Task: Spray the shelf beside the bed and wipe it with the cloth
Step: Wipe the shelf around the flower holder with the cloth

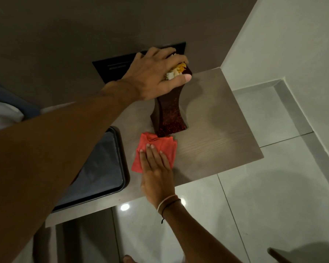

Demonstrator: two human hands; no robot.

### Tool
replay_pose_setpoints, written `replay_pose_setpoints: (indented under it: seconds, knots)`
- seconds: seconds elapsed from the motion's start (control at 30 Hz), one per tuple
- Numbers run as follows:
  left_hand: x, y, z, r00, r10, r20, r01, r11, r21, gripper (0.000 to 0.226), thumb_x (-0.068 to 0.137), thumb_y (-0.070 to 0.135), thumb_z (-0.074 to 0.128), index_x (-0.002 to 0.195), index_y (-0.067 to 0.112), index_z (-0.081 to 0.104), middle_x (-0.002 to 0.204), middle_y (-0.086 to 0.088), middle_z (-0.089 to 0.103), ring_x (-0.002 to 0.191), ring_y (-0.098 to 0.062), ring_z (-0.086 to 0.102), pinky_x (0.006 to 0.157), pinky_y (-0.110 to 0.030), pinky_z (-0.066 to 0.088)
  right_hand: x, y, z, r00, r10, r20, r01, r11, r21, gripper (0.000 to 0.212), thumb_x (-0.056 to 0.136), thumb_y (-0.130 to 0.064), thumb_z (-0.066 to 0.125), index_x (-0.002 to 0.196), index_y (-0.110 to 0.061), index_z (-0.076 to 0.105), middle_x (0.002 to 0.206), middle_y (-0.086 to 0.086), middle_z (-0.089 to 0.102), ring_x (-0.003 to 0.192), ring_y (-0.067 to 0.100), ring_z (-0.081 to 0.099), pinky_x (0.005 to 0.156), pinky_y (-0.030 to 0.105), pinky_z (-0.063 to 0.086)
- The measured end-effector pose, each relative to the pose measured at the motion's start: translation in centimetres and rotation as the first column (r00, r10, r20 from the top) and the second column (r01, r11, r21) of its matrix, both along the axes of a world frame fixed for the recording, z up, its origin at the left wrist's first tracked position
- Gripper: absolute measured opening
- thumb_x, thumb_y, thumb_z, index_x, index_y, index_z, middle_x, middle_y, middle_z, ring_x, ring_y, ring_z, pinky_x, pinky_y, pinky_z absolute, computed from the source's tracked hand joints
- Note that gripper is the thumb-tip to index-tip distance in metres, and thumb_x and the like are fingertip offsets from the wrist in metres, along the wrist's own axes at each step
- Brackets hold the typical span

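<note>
A grey wood-grain shelf (217,130) juts from the wall. On it stands a dark red speckled vase (169,116) with yellow and white flowers at its mouth. My left hand (156,74) grips the vase's top from above. A folded red cloth (154,150) lies on the shelf just in front of the vase's base. My right hand (156,173) lies flat on the cloth, fingers stretched out and pressing it down. No spray bottle is in view.
A dark tray (120,158) with a grey liner sits on the shelf's left part, partly behind my left arm. A black wall panel (112,67) hangs above. Bedding (4,112) shows at far left. Glossy white floor tiles (254,205) lie below.
</note>
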State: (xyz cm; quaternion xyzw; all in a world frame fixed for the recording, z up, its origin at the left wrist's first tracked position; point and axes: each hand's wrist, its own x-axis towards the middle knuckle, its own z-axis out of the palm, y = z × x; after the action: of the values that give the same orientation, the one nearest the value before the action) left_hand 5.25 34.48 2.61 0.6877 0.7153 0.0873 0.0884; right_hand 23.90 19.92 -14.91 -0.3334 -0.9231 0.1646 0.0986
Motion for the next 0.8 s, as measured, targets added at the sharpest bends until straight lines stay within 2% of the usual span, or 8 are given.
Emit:
replay_pose_setpoints:
  seconds: [0.13,0.2,0.33,0.43,0.5,0.63,0.7,0.8]
  knots:
    - [0.4,-0.3,-0.2,1.0,-0.007,-0.019,0.007,1.0,0.021,0.062,0.095,0.07,0.03,0.147,0.039,0.041,0.163,-0.005,0.033,0.146,-0.031,0.032,0.108,-0.057,0.029,-2.3,2.0,0.4,0.992,0.085,0.096,-0.076,0.992,-0.097,0.076,0.092,-0.02,0.058,0.159,-0.017,0.022,0.168,0.016,0.019,0.156,0.032,0.016,0.126,0.055,0.017]
    - [0.5,-0.5,-0.2,1.0,-0.011,-0.023,0.012,1.0,0.024,0.065,0.093,0.072,0.029,0.148,0.038,0.04,0.164,-0.006,0.033,0.146,-0.032,0.032,0.109,-0.057,0.028,-2.8,3.0,0.7,0.979,0.152,0.134,-0.13,0.978,-0.16,0.07,0.093,-0.022,0.055,0.157,-0.021,0.027,0.169,0.015,0.015,0.157,0.031,0.01,0.126,0.055,0.013]
    - [1.1,-1.0,0.0,0.999,-0.026,-0.036,0.026,1.0,-0.007,0.07,0.091,0.074,0.026,0.148,0.037,0.039,0.165,-0.008,0.03,0.147,-0.034,0.03,0.11,-0.06,0.028,-1.0,4.5,2.0,0.966,0.258,-0.009,-0.252,0.938,-0.238,0.048,0.085,-0.016,0.063,0.133,-0.021,0.062,0.156,0.008,0.047,0.149,0.025,0.036,0.126,0.047,0.015]
    - [1.6,-1.6,0.0,0.997,-0.037,-0.069,0.037,0.999,0.002,0.069,0.092,0.073,0.028,0.149,0.036,0.038,0.166,-0.009,0.028,0.147,-0.036,0.029,0.111,-0.059,0.029,1.9,4.6,2.8,0.965,0.203,-0.164,-0.253,0.884,-0.392,0.045,0.087,-0.006,0.066,0.13,-0.019,0.066,0.142,0.006,0.062,0.135,0.025,0.053,0.125,0.041,0.028]
    - [2.4,-2.2,-0.4,0.99,-0.061,-0.126,0.063,0.998,0.011,0.071,0.092,0.074,0.027,0.151,0.034,0.037,0.166,-0.01,0.026,0.147,-0.036,0.03,0.11,-0.058,0.031,3.6,3.9,3.5,0.958,-0.061,-0.281,-0.148,0.734,-0.663,0.043,0.09,-0.003,0.059,0.129,-0.022,0.066,0.135,0.005,0.065,0.128,0.022,0.059,0.117,0.041,0.044]
    - [3.9,-3.1,-1.0,0.977,-0.069,-0.203,0.073,0.997,0.014,0.078,0.089,0.077,0.023,0.152,0.033,0.036,0.168,-0.01,0.023,0.148,-0.034,0.028,0.11,-0.055,0.03,5.6,3.0,5.4,0.699,-0.679,-0.225,-0.042,0.275,-0.96,0.052,0.085,0.013,0.049,0.098,-0.032,0.073,0.099,-0.005,0.075,0.096,0.011,0.069,0.086,0.026,0.054]
    - [4.0,-3.3,-1.0,0.978,-0.068,-0.198,0.071,0.997,0.007,0.079,0.09,0.077,0.024,0.155,0.033,0.032,0.169,-0.012,0.019,0.151,-0.033,0.025,0.112,-0.054,0.028,6.3,3.2,5.8,0.604,-0.79,-0.106,-0.025,0.114,-0.993,0.045,0.087,0.012,0.051,0.094,-0.029,0.07,0.094,0.0,0.073,0.092,0.021,0.067,0.079,0.032,0.054]
    - [4.6,-4.3,-0.5,0.991,-0.015,-0.13,0.024,0.997,0.067,0.083,0.091,0.075,0.029,0.16,0.029,0.023,0.17,-0.012,0.016,0.157,-0.028,0.014,0.122,-0.054,0.017,6.7,3.5,7.2,0.571,-0.819,0.058,-0.145,-0.17,-0.975,0.038,0.084,-0.005,0.056,0.121,-0.009,0.065,0.116,0.019,0.07,0.106,0.041,0.065,0.087,0.046,0.055]
